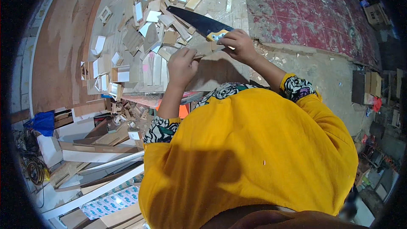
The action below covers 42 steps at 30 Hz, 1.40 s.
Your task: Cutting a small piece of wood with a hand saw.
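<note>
My left hand point(182, 65) is closed around a small thin piece of wood point(199, 57) at the near edge of the cluttered work board point(127, 72). To its right, my right hand point(238, 46) has its fingers curled on a small pale wooden piece point(216, 47), just beside the yellow saw handle point(216, 34). The saw's dark blade point(190, 20) lies diagonally over scattered wooden offcuts point(171, 38), pointing up and left. Several small white-faced pieces and little frames point(123, 74) lie on the board's left part.
A long brown board point(59, 42) runs along the far left. Below it are a blue bag point(42, 123), stacked offcuts and planks point(97, 152), and coiled cable point(34, 171). A worn red floor point(305, 17) and bare concrete point(322, 80) are at right, with boxes point(371, 87) along the edge.
</note>
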### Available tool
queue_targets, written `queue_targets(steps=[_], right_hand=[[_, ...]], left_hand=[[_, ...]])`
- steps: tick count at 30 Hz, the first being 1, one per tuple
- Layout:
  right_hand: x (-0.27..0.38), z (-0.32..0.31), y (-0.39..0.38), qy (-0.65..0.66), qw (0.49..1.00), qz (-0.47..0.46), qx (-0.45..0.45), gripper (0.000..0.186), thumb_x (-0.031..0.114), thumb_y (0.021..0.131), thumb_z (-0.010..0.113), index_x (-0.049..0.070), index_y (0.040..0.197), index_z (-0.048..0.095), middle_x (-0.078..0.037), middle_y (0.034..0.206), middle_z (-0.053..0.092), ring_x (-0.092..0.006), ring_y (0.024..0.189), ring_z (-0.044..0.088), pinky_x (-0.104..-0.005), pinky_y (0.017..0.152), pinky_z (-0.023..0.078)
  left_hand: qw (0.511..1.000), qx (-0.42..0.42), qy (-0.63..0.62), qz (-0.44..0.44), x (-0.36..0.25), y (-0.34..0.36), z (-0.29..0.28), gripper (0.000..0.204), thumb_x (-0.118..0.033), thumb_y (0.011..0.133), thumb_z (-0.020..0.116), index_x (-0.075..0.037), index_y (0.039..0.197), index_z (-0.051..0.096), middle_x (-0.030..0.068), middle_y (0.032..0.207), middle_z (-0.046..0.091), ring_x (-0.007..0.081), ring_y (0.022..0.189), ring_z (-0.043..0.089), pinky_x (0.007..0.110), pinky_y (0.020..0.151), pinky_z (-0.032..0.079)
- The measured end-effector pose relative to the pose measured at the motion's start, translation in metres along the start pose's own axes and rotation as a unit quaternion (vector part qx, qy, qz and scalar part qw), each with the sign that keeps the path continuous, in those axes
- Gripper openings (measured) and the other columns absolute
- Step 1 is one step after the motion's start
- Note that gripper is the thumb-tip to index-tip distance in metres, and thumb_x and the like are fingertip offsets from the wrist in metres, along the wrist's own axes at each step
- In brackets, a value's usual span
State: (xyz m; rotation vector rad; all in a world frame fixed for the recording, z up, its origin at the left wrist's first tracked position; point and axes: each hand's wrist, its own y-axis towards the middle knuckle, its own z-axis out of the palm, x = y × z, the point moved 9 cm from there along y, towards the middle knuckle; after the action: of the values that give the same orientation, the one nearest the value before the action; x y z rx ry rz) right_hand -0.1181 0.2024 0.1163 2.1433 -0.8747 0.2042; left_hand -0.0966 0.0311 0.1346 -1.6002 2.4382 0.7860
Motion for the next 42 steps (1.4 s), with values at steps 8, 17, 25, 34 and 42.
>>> queue_targets(steps=[8, 17, 25, 34, 42], right_hand=[[0.027, -0.049, 0.007, -0.058, 0.994, -0.081, -0.051, 0.033, 0.006, 0.070, 0.067, 0.023, 0.098, 0.068, 0.003, 0.101, 0.063, -0.0173, 0.095, 0.060, -0.0412, 0.093, 0.039], [-0.088, 0.012, -0.040, -0.143, 0.955, 0.214, 0.146, 0.045, 0.015, 0.074, 0.067, 0.014, 0.118, 0.060, -0.009, 0.124, 0.053, -0.0289, 0.117, 0.048, -0.0426, 0.095, 0.041], [-0.074, 0.090, -0.070, -0.152, 0.946, 0.097, 0.268, 0.022, 0.022, 0.084, 0.053, 0.007, 0.097, 0.062, -0.013, 0.100, 0.059, -0.0302, 0.102, 0.055, -0.0419, 0.086, 0.045], [-0.082, 0.060, -0.048, -0.057, 0.970, 0.075, 0.226, 0.033, 0.020, 0.073, 0.066, 0.007, 0.102, 0.057, -0.013, 0.100, 0.060, -0.0322, 0.095, 0.058, -0.0418, 0.081, 0.048], [-0.121, -0.026, -0.106, 0.355, 0.864, 0.354, -0.043, 0.012, -0.001, 0.071, 0.060, 0.003, 0.079, 0.052, -0.005, 0.074, 0.055, -0.0151, 0.072, 0.055, -0.0287, 0.067, 0.045]], left_hand=[[0.978, -0.114, -0.002, 0.173, -0.049, -0.013, -0.033, 0.040, 0.000, 0.064, 0.061, -0.008, 0.103, 0.066, 0.0075, 0.101, 0.064, 0.0283, 0.097, 0.061, 0.039, 0.080, 0.049], [0.992, -0.076, 0.042, 0.091, -0.008, -0.035, -0.006, 0.035, -0.002, 0.071, 0.060, -0.011, 0.104, 0.066, 0.0093, 0.103, 0.066, 0.0308, 0.095, 0.064, 0.039, 0.081, 0.050], [0.961, 0.007, -0.081, -0.264, 0.070, -0.048, 0.011, 0.026, -0.017, 0.080, 0.061, -0.006, 0.103, 0.066, 0.0178, 0.088, 0.067, 0.0338, 0.082, 0.065, 0.038, 0.074, 0.050], [0.926, 0.044, -0.189, -0.324, 0.115, -0.064, 0.061, 0.024, -0.015, 0.080, 0.062, -0.005, 0.101, 0.067, 0.0182, 0.089, 0.068, 0.0328, 0.083, 0.065, 0.036, 0.074, 0.049], [0.987, -0.029, -0.138, -0.079, 0.024, -0.037, 0.046, 0.028, -0.003, 0.075, 0.060, -0.008, 0.102, 0.067, 0.0127, 0.100, 0.067, 0.0315, 0.090, 0.064, 0.038, 0.078, 0.051]])
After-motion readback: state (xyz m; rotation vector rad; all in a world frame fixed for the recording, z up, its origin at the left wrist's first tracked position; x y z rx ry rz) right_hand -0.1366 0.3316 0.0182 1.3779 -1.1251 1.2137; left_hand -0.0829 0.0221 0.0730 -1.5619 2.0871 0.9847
